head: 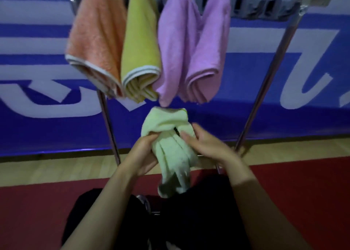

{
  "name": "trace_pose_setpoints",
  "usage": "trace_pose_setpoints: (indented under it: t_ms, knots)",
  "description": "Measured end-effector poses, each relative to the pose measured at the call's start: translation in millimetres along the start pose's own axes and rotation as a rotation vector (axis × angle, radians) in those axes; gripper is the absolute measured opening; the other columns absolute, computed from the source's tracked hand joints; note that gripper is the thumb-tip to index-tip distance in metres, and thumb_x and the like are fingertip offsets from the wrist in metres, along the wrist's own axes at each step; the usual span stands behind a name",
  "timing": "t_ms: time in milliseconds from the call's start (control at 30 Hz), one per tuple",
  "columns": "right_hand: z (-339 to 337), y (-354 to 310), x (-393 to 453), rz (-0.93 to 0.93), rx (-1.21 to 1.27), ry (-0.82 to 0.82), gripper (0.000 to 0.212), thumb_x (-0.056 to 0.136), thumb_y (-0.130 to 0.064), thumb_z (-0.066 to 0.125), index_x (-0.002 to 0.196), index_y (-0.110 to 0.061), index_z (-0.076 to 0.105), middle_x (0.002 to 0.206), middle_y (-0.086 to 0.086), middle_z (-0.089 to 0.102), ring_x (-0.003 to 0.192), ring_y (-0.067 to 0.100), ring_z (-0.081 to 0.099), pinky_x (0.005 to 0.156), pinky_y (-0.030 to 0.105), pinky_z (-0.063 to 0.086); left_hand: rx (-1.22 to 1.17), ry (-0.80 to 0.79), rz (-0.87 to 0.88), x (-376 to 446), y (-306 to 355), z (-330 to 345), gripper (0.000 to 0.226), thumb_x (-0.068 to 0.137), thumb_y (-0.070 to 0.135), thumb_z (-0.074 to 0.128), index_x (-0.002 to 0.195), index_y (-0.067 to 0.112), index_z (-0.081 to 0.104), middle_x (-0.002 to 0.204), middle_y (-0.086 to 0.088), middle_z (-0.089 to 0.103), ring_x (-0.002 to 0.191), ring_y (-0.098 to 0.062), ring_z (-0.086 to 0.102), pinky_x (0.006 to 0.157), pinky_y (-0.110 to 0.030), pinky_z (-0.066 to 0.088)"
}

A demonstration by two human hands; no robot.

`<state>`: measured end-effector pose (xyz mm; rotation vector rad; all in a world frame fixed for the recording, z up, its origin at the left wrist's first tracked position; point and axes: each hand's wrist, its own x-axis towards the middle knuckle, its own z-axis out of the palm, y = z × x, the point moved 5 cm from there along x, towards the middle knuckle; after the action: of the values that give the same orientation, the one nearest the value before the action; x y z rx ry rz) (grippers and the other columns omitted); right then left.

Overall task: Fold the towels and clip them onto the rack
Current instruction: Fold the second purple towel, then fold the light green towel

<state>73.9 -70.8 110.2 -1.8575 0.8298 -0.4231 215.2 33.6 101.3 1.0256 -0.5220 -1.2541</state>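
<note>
A pale green towel hangs bunched between my hands, below the rack. My left hand grips its left side with curled fingers. My right hand holds its right side, fingers wrapped over the cloth. Above them, folded towels hang from the rack's top bar: an orange towel at the left, a yellow towel beside it, then two pink towels. The clips at the top are blurred and mostly cut off.
The rack's metal legs slant down on both sides of my hands to the wooden floor. A blue and white banner runs behind the rack. Red matting lies under me, with my dark trousers below.
</note>
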Motion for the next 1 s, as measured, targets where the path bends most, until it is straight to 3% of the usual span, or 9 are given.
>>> trace_pose_setpoints:
  t_ms: [133,233,367,467,567,667,733,867,1000]
  knots:
    - [56,32,-4,0.072,-0.116,-0.322,0.060,0.082,-0.072,0.069,0.113,-0.021,0.075,0.106,-0.009,0.080,0.101,0.006,0.074,0.096,0.034,0.057,-0.100,0.030,-0.073,-16,-6,-41,0.050,0.098,0.044,0.051,0.122,0.006,0.074,0.128,-0.021,0.072,0.114,-0.031,0.073,0.106,-0.049,0.049]
    - [52,15,10,0.020,-0.129,-0.232,0.068,0.086,-0.074,0.064,0.092,-0.007,0.075,0.080,-0.004,0.076,0.076,0.004,0.066,0.072,0.030,0.049,-0.016,0.124,-0.051,-12,7,-55,0.058,0.098,0.052,0.061,0.133,0.007,0.067,0.128,-0.019,0.073,0.117,-0.031,0.072,0.100,-0.047,0.053]
    - [46,-15,25,-0.014,-0.061,-0.188,0.047,0.102,-0.052,0.055,0.089,-0.013,0.078,0.083,-0.002,0.078,0.075,0.005,0.069,0.074,0.031,0.050,0.054,0.493,-0.015,-4,16,-92,0.057,0.087,0.046,0.081,0.129,0.013,0.062,0.113,-0.010,0.079,0.101,-0.025,0.078,0.091,-0.045,0.061]
    - [55,-28,41,-0.030,0.372,-0.170,0.032,0.106,-0.032,0.053,0.105,-0.010,0.075,0.090,0.005,0.079,0.076,0.013,0.073,0.071,0.027,0.059,0.242,0.521,0.022,1,19,-106,0.041,0.084,0.016,0.069,0.124,0.011,0.067,0.110,-0.015,0.077,0.099,-0.030,0.076,0.090,-0.048,0.062]
    - [53,-19,55,0.035,0.847,-0.046,0.022,0.107,-0.020,0.048,0.101,-0.009,0.067,0.065,0.001,0.068,0.041,0.006,0.058,0.034,0.017,0.043,0.540,0.516,0.145,1,27,-114,0.038,0.079,-0.001,0.058,0.111,0.011,0.073,0.095,-0.008,0.076,0.090,-0.025,0.074,0.076,-0.041,0.061]
    - [50,-17,60,0.054,1.149,-0.085,0.028,0.100,-0.027,0.052,0.100,-0.009,0.074,0.094,0.010,0.076,0.083,0.020,0.075,0.072,0.030,0.063,0.854,0.383,0.093,5,19,-114,0.034,0.091,-0.002,0.052,0.098,0.018,0.078,0.090,0.001,0.077,0.085,-0.014,0.072,0.070,-0.031,0.057]
    - [47,-15,65,0.051,1.213,-0.088,0.033,0.097,-0.032,0.052,0.094,-0.011,0.077,0.102,0.009,0.073,0.101,0.023,0.070,0.095,0.040,0.058,0.911,0.270,-0.050,5,9,-108,0.031,0.091,0.003,0.054,0.078,0.022,0.075,0.075,0.006,0.072,0.072,-0.012,0.066,0.063,-0.026,0.050]
    - [37,-5,77,0.035,1.374,-0.022,0.031,0.104,-0.030,0.051,0.099,-0.011,0.076,0.110,0.012,0.072,0.107,0.028,0.068,0.107,0.048,0.048,0.208,0.093,-0.157,-1,9,-80,0.043,0.071,-0.007,0.042,0.062,0.016,0.077,0.072,-0.006,0.070,0.068,-0.026,0.066,0.059,-0.027,0.054]
    - [57,6,74,0.218,0.818,-0.117,0.083,0.083,-0.083,0.050,0.127,-0.015,0.069,0.125,0.014,0.073,0.123,0.037,0.065,0.108,0.054,0.048,-0.409,-0.163,0.081,-5,34,-58,0.036,0.068,0.002,0.052,0.088,0.010,0.082,0.100,-0.012,0.077,0.095,-0.030,0.076,0.087,-0.044,0.063]
